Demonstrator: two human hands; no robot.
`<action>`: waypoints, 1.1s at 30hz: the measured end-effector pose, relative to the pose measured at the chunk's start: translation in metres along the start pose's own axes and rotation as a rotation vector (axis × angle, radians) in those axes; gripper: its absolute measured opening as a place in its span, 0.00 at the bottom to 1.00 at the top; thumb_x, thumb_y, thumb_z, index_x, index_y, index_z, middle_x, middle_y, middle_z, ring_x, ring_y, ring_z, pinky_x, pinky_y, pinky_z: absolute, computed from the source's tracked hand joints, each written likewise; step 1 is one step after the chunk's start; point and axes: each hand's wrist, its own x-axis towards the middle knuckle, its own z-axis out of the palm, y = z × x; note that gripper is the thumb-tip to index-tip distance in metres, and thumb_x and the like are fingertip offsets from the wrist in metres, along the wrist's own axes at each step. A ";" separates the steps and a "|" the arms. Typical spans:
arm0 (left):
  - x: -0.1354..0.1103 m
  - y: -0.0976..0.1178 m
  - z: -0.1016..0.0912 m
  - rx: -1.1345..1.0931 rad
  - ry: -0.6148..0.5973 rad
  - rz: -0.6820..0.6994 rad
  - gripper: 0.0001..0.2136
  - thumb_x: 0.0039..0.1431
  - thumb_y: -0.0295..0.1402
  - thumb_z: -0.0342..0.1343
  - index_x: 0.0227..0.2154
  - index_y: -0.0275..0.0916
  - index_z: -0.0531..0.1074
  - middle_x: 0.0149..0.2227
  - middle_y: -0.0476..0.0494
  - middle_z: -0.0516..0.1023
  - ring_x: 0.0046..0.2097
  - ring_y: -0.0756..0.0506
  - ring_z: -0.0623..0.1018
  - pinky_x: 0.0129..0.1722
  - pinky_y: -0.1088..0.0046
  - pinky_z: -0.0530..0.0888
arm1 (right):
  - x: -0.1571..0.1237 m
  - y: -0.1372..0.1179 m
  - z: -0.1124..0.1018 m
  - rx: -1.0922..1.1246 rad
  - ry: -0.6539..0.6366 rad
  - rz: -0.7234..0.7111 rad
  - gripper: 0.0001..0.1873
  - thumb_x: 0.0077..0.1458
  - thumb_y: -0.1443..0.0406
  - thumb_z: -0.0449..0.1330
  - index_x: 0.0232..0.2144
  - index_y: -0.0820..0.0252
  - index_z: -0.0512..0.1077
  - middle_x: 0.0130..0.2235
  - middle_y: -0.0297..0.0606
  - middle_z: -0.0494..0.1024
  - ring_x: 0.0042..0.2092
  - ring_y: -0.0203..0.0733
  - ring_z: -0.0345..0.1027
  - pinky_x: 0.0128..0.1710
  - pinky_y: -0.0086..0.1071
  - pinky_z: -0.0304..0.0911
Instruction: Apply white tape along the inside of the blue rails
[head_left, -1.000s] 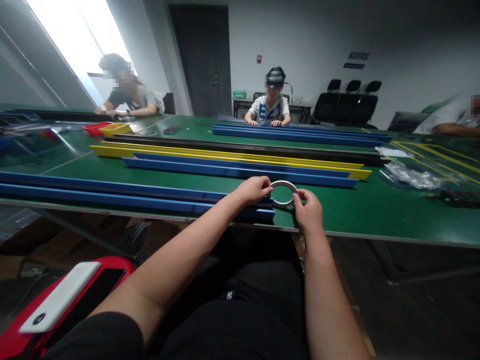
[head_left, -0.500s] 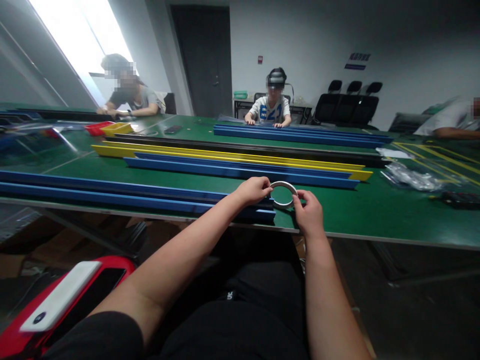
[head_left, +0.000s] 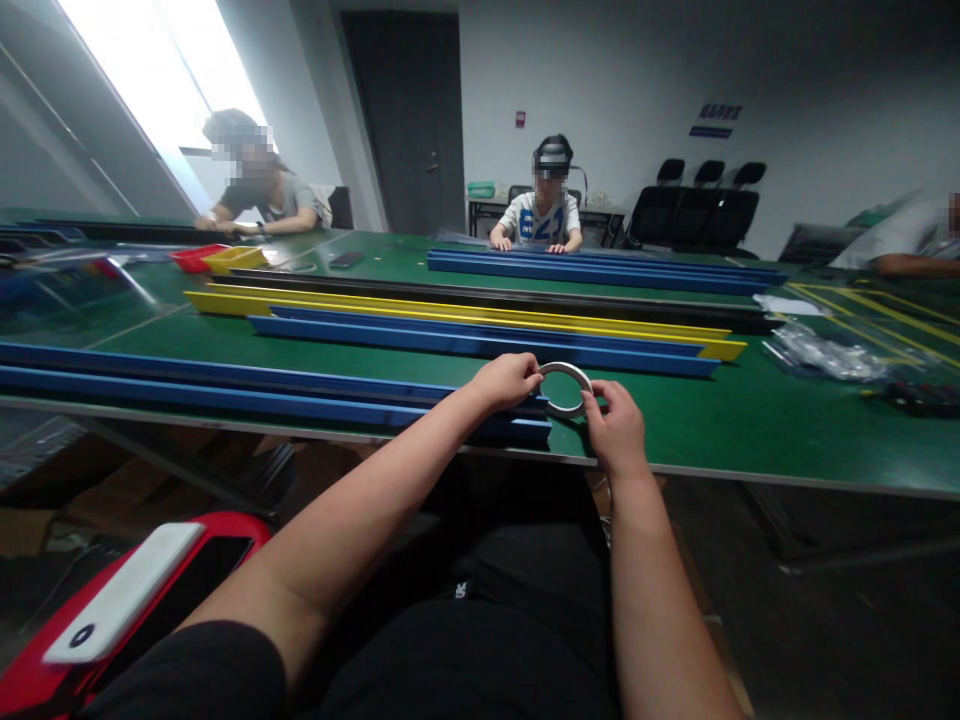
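Observation:
A white ring-shaped roll of tape (head_left: 565, 371) stands upright at the right end of a long blue rail (head_left: 262, 405) near the table's front edge. My left hand (head_left: 506, 381) pinches the roll's left side, fingers closed, resting over the rail's end. My right hand (head_left: 616, 427) grips the roll's right side with thumb and fingers closed. Both forearms reach forward from my lap.
More long rails lie across the green table (head_left: 750, 420): blue (head_left: 480, 343), yellow (head_left: 450, 312), black (head_left: 495, 293). Red and yellow bins (head_left: 214, 258) sit far left, plastic bags (head_left: 817, 352) at right. Three people sit around the table. A red case with a white phone (head_left: 112, 605) lies beside my left leg.
My right hand has shifted slightly left along the roll; the left hand and the roll stay nearly where they were.

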 end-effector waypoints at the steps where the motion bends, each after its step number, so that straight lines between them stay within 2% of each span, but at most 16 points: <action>1: 0.000 -0.001 0.001 0.002 0.001 -0.002 0.09 0.60 0.40 0.54 0.34 0.41 0.74 0.34 0.44 0.80 0.35 0.45 0.76 0.34 0.72 0.69 | 0.000 -0.001 0.000 -0.003 0.000 -0.006 0.12 0.62 0.58 0.51 0.38 0.56 0.72 0.38 0.40 0.75 0.41 0.43 0.67 0.37 0.34 0.64; 19: 0.002 0.000 0.002 0.059 0.001 -0.045 0.09 0.61 0.39 0.53 0.34 0.40 0.73 0.33 0.42 0.80 0.36 0.43 0.76 0.35 0.71 0.69 | 0.001 -0.004 0.004 -0.051 -0.009 -0.054 0.12 0.63 0.58 0.50 0.38 0.56 0.71 0.38 0.40 0.74 0.38 0.43 0.66 0.38 0.35 0.63; 25: 0.004 -0.001 0.001 -0.040 0.080 0.045 0.07 0.62 0.35 0.52 0.34 0.40 0.72 0.34 0.44 0.78 0.37 0.45 0.75 0.36 0.72 0.68 | 0.000 -0.005 0.003 0.000 -0.030 0.020 0.12 0.61 0.57 0.52 0.36 0.55 0.71 0.37 0.38 0.74 0.37 0.41 0.67 0.36 0.33 0.62; 28: 0.004 -0.001 0.000 -0.098 0.135 0.089 0.07 0.63 0.35 0.52 0.34 0.39 0.73 0.36 0.45 0.78 0.37 0.47 0.74 0.37 0.72 0.68 | 0.000 -0.003 0.005 -0.022 -0.074 0.088 0.12 0.60 0.55 0.54 0.36 0.55 0.71 0.34 0.36 0.75 0.33 0.40 0.67 0.34 0.32 0.60; 33: 0.005 -0.004 0.001 -0.168 0.210 0.116 0.09 0.62 0.38 0.55 0.37 0.38 0.73 0.36 0.46 0.77 0.36 0.48 0.73 0.37 0.73 0.68 | 0.002 0.005 0.010 -0.112 -0.219 0.171 0.18 0.59 0.50 0.53 0.28 0.54 0.70 0.26 0.34 0.74 0.28 0.39 0.63 0.29 0.31 0.52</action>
